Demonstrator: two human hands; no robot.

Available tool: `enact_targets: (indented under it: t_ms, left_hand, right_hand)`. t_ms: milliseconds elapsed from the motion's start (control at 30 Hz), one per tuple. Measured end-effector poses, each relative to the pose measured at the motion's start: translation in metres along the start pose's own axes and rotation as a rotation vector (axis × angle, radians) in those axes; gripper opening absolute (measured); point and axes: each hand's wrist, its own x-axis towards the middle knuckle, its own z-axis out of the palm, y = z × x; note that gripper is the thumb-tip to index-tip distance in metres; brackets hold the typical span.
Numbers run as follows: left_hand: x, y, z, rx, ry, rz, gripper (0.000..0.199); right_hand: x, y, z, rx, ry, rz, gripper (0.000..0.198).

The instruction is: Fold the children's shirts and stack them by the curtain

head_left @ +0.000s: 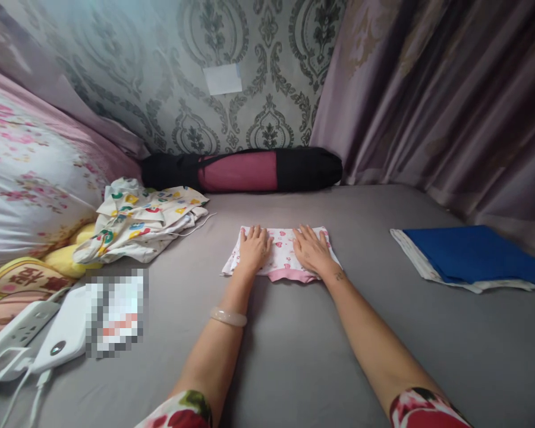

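A small white garment with pink hearts and a pink edge (pixel 285 252) lies folded flat on the grey bed sheet (pixel 289 345). My left hand (pixel 253 248) rests palm down on its left part, fingers stretched out. On its right part lies my right hand (pixel 312 249), also flat with the fingers spread. Neither hand grips the cloth. Part of the print is hidden under both palms.
Crumpled patterned clothes (pixel 138 220) lie at the left by a floral pillow (pixel 31 172). A power strip (pixel 22 333) and white power bank (pixel 66 327) sit front left. Folded blue cloth (pixel 477 252) is at the right, a black-and-maroon long bag (pixel 241 171) along the wall.
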Motion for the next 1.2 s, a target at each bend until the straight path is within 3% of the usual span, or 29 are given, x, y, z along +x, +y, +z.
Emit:
enact_targets:
  t_ms: [600, 800, 1200]
  left_hand:
    - [-0.003, -0.009, 0.007, -0.029, -0.069, -0.037, 0.053]
    - [-0.002, -0.015, 0.004, -0.025, -0.011, -0.084, 0.055]
    - [-0.003, -0.021, 0.002, -0.05, -0.101, -0.138, 0.055]
  right_hand:
    - [-0.003, 0.007, 0.008, -0.035, -0.007, 0.006, 0.054]
    - [-0.004, 0.017, 0.001, -0.087, 0.074, 0.082, 0.054]
    - [-0.006, 0.02, 0.005, -0.068, -0.001, 0.15, 0.056]
